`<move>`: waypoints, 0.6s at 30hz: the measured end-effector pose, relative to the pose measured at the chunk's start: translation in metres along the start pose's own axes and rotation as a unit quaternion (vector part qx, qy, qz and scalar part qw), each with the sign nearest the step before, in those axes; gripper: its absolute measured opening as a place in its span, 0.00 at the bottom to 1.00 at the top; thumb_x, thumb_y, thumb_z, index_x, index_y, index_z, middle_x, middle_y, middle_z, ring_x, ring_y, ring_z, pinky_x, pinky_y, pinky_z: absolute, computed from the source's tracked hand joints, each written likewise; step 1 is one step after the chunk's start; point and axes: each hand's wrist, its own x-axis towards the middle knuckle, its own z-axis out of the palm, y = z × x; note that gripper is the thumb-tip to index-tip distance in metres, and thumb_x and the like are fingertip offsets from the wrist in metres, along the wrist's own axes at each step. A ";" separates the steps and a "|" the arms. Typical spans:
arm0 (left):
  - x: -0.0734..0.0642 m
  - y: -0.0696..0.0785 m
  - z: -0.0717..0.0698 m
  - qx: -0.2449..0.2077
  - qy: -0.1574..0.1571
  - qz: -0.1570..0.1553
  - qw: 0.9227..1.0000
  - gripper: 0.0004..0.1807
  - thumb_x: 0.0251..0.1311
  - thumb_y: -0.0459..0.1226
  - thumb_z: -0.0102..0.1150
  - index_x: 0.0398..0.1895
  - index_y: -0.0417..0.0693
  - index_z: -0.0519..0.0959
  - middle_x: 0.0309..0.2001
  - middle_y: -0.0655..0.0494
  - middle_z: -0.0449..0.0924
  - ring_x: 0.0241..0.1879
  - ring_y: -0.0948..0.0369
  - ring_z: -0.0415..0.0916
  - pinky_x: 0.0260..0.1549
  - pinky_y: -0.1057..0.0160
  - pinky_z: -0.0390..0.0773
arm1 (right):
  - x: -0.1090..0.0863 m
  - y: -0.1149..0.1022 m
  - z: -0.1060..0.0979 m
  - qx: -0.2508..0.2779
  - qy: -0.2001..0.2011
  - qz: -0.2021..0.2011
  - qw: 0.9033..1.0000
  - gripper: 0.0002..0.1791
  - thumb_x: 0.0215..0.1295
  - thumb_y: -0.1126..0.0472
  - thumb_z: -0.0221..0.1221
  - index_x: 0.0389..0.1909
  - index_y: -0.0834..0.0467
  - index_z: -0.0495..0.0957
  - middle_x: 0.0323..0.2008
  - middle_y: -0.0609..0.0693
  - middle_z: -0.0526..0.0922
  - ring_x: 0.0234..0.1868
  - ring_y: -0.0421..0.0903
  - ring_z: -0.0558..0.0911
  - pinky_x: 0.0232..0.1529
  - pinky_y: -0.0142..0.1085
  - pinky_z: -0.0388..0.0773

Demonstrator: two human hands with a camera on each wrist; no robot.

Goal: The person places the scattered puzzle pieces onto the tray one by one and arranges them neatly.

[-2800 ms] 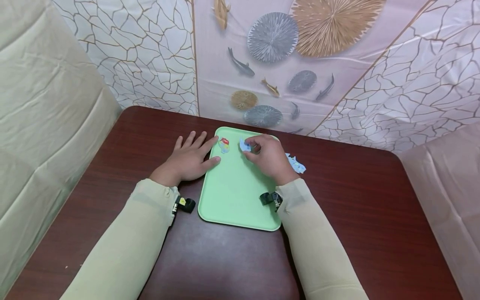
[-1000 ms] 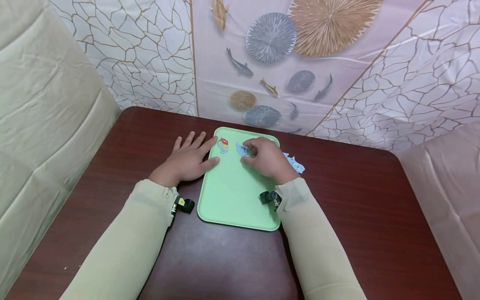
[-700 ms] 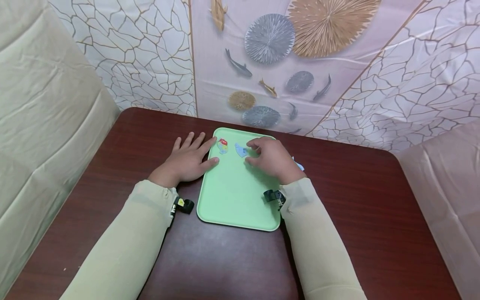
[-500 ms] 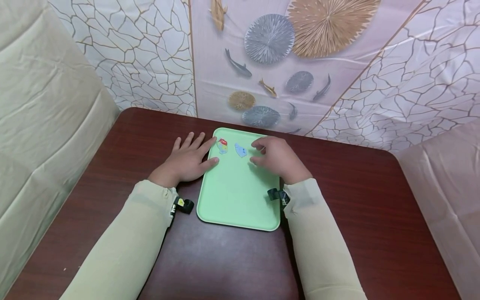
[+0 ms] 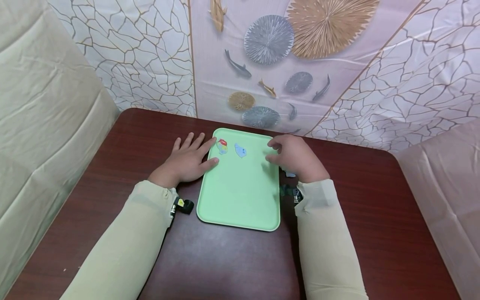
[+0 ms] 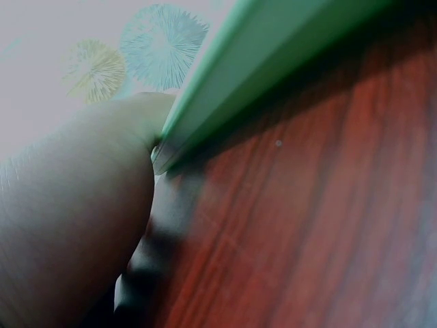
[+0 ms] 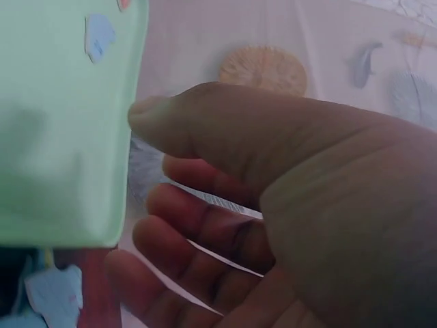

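Note:
A light-green tray (image 5: 240, 191) lies on the table between the two hands. My left hand (image 5: 183, 163) rests spread out at its left side, with thumb and index finger reaching over the rim. On the tray's far left lies a small flat cutout (image 5: 222, 146) coloured red, yellow and pale blue. Beside it is a light-blue paper-like cutout (image 5: 241, 150). My right hand (image 5: 298, 159) hovers over the tray's right edge, fingers loosely bent and apart from the thumb, nothing between them. More light-blue pieces (image 7: 58, 294) lie off the tray, mostly hidden below that hand in the head view.
The dark reddish-brown table (image 5: 375, 216) extends on both sides. A patterned curtain (image 5: 150, 54) hangs behind its far edge, and pale cloth (image 5: 48, 125) stands at the left. Each wrist carries a small black camera; the left one (image 5: 184, 206) sits beside the tray.
My right hand has let go of the light-blue cutout, which now lies on the tray slightly left of before, and has moved right to the tray's edge. The left hand stays put.

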 end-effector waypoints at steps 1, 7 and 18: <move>0.000 0.000 0.000 0.000 0.000 0.000 1.000 0.45 0.84 0.72 0.36 0.96 0.72 0.41 0.95 0.45 0.34 0.93 0.37 0.25 0.86 0.26 0.26 | -0.002 0.001 -0.002 -0.003 0.000 0.002 1.000 0.23 0.71 0.57 0.74 0.64 0.60 0.88 0.57 0.58 0.92 0.56 0.56 0.87 0.64 0.54 0.83; 0.001 0.000 0.000 0.001 0.000 0.001 1.000 0.45 0.85 0.71 0.37 0.96 0.72 0.42 0.95 0.45 0.35 0.93 0.36 0.25 0.86 0.26 0.26 | -0.009 0.010 -0.011 -0.009 -0.002 0.022 1.000 0.21 0.73 0.55 0.72 0.63 0.59 0.88 0.58 0.58 0.91 0.59 0.56 0.87 0.67 0.57 0.82; 0.001 -0.002 0.001 -0.002 0.001 0.003 1.000 0.45 0.84 0.72 0.36 0.95 0.72 0.41 0.95 0.45 0.34 0.93 0.37 0.25 0.86 0.26 0.26 | -0.014 0.030 -0.022 -0.017 -0.007 0.040 0.999 0.21 0.73 0.56 0.69 0.62 0.60 0.88 0.59 0.59 0.91 0.62 0.59 0.87 0.68 0.60 0.82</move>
